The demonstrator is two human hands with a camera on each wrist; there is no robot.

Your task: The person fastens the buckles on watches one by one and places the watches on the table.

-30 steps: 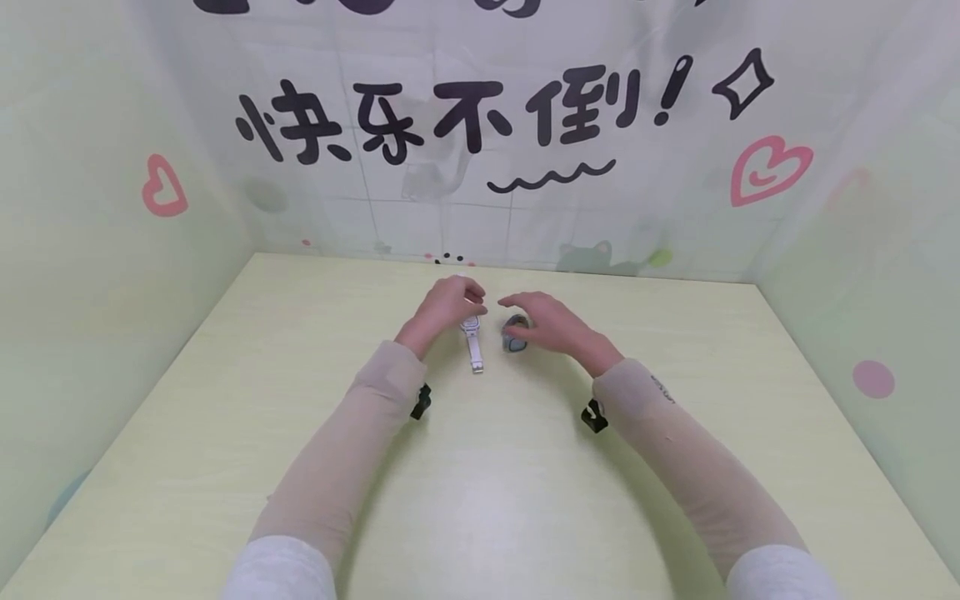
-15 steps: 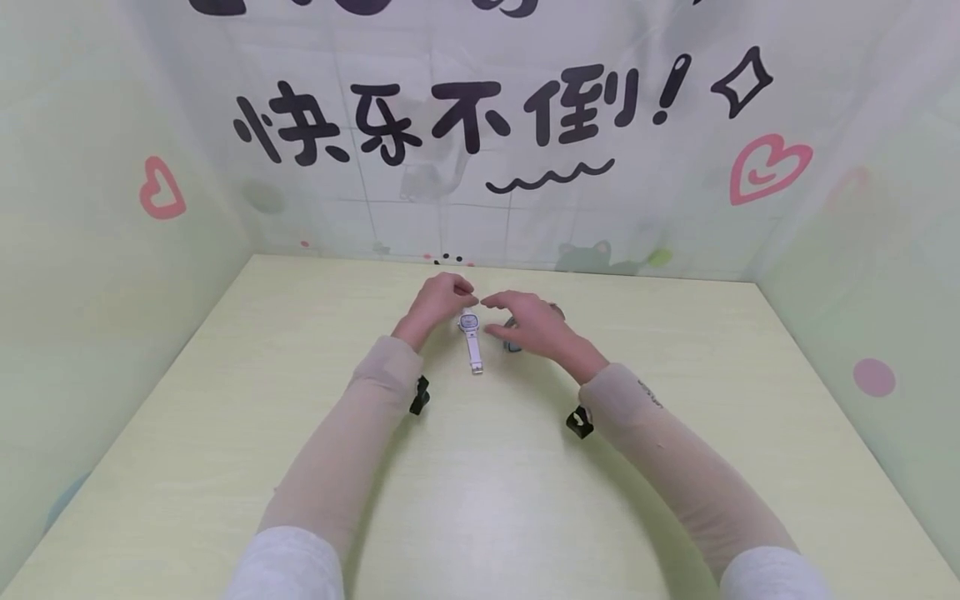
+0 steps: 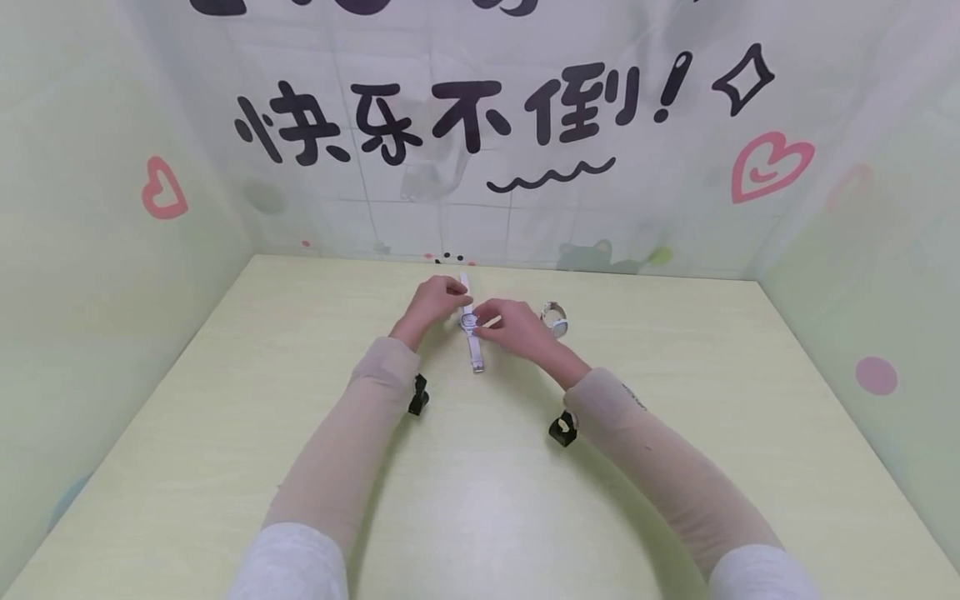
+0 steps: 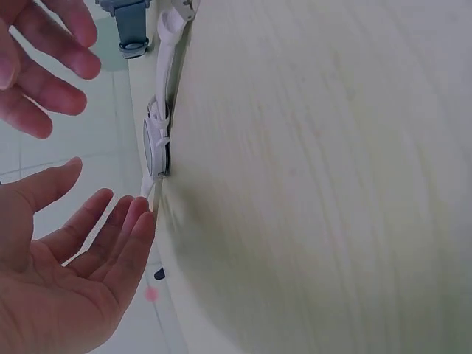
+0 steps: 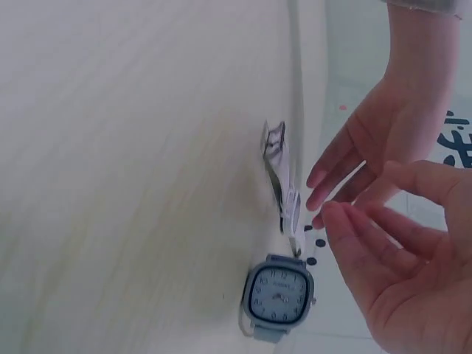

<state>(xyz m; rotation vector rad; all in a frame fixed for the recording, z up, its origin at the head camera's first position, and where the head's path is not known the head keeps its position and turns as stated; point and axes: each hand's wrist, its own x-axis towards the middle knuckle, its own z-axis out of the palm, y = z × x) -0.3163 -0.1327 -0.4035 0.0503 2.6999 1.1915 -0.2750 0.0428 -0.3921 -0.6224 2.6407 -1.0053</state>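
A white wristwatch (image 3: pixel 469 322) lies stretched out at the back middle of the table, seen edge-on in the left wrist view. My left hand (image 3: pixel 437 300) hovers beside its far strap, fingers loosely bent and holding nothing. Close over the dial's right side is my right hand (image 3: pixel 516 327), thumb and fingers apart from the watch (image 5: pixel 286 184) in the right wrist view. A blue-grey square-faced watch (image 5: pixel 279 295) stands just to the right of the white one; the right hand hides it in the head view.
A third watch (image 3: pixel 555 320), its strap looped, stands right of my right hand. Each wrist carries a small black mount (image 3: pixel 564 428). The pale table (image 3: pixel 480 500) ends at a printed curtain (image 3: pixel 420 217) behind and on both sides.
My right hand has moved left to the white watch's dial, covering the blue-grey watch and uncovering the third one. My left hand has shifted slightly left, off the dial.
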